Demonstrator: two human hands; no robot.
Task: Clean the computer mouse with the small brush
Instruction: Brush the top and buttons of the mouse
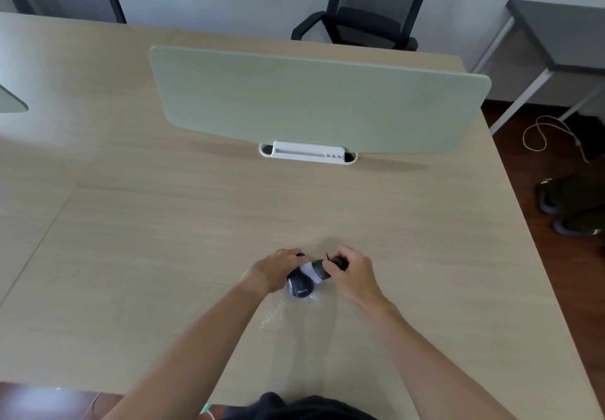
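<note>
A dark computer mouse [299,286] with white lettering rests on the light wooden desk [196,216], near its front middle. My left hand [278,269] grips the mouse's far left side. My right hand [352,272] holds a small brush [319,270] with a dark handle and pale bristles. The bristles lie across the top of the mouse. A patch of small white specks [273,315] lies on the desk just in front of the mouse, to the left.
A pale green divider panel [314,98] stands across the desk's middle in a white bracket [307,152]. A black office chair [363,20] sits behind the desk. To the right are a grey side table [556,36], a loose cord [550,134] and shoes [569,206] on the dark floor.
</note>
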